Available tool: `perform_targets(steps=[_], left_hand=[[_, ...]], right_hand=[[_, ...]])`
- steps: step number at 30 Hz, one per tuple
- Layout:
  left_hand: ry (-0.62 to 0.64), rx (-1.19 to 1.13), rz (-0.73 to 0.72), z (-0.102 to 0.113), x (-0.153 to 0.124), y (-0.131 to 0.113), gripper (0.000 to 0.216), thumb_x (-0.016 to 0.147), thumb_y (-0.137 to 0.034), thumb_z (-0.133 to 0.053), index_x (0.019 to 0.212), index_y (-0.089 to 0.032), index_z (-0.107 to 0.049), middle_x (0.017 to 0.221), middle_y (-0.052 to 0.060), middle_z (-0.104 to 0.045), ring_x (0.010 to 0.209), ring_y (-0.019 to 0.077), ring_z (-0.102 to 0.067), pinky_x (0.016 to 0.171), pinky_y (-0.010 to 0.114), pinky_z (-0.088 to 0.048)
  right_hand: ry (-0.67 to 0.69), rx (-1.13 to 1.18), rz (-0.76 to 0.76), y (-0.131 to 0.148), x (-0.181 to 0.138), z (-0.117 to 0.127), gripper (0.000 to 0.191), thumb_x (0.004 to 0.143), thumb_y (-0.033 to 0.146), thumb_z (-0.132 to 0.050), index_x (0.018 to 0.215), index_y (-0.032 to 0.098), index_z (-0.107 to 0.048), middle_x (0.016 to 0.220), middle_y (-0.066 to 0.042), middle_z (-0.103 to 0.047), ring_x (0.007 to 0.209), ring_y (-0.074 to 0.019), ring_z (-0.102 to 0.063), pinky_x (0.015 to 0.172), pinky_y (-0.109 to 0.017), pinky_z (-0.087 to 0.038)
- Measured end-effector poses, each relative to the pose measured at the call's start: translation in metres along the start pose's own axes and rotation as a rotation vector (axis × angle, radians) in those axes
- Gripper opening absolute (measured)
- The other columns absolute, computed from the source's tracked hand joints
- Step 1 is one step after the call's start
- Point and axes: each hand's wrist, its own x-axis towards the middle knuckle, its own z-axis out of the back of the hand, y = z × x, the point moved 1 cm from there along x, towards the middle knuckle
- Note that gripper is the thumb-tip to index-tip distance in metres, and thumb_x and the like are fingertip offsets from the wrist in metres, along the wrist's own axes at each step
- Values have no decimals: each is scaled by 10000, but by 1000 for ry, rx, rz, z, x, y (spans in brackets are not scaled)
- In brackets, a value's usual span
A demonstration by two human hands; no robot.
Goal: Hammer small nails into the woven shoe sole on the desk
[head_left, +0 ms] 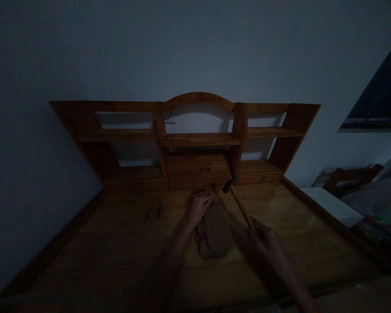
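Note:
The scene is dim. My right hand [266, 240] is closed round the wooden handle of a hammer [240, 204], whose dark head hangs just above the desk near the shelf unit. My left hand [200, 205] rests with fingers curled on the far end of a brown rough block [217, 230] lying on the wooden desk [117, 243]; what its fingertips pinch is too small to make out. A small red-and-white thing [202, 237] lies against the block's left side.
A wooden shelf unit [195, 139] with open compartments stands at the desk's back against a pale wall. A few thin dark nail-like pieces [154, 212] lie on the desk to the left. A white box [332, 204] and a chair [352, 176] are at right.

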Motion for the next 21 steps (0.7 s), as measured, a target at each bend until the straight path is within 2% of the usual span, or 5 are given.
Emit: perform_targets(steps=[6, 10, 13, 16, 21], left_hand=[[3, -1, 43, -1, 0, 5, 247, 877, -280, -524, 1054, -228, -687, 931, 40, -723, 783, 151, -666, 716, 239, -499], [-1, -21, 40, -2, -3, 7, 259, 868, -204, -524, 1077, -236, -673, 934, 35, -720, 799, 141, -661, 746, 252, -508], [-21, -54, 9, 1, -5, 3, 348, 861, -122, -493, 1149, -265, -626, 1018, 15, -700, 897, 128, -645, 823, 268, -504], [-38, -52, -37, 7, -6, -3, 406, 878, -123, -455, 1238, -279, -556, 1055, 12, -684, 967, 128, -623, 896, 291, -481], [-38, -21, -81, 13, -6, -7, 403, 891, -126, -418, 1235, -281, -559, 1079, 15, -672, 975, 127, -618, 894, 281, -482]], right_hand=[[0, 34, 6, 2, 1, 3, 486, 825, 371, -493, 1228, 108, -560, 998, -108, -694, 899, -248, -644, 759, -313, -502], [0, 73, -10, 5, 1, 7, 485, 803, 380, -524, 1201, 109, -578, 994, -103, -691, 912, -262, -634, 753, -316, -503], [10, 145, -47, 4, -3, 7, 501, 803, 404, -525, 1203, 107, -576, 921, -87, -693, 833, -246, -638, 675, -286, -502], [-18, 232, -133, -7, -10, 5, 530, 791, 441, -539, 1196, 101, -577, 759, -54, -673, 693, -205, -620, 551, -240, -465], [-105, 328, -284, -25, -24, 5, 614, 735, 521, -600, 1179, 97, -578, 622, -22, -611, 503, -133, -524, 401, -194, -351]])
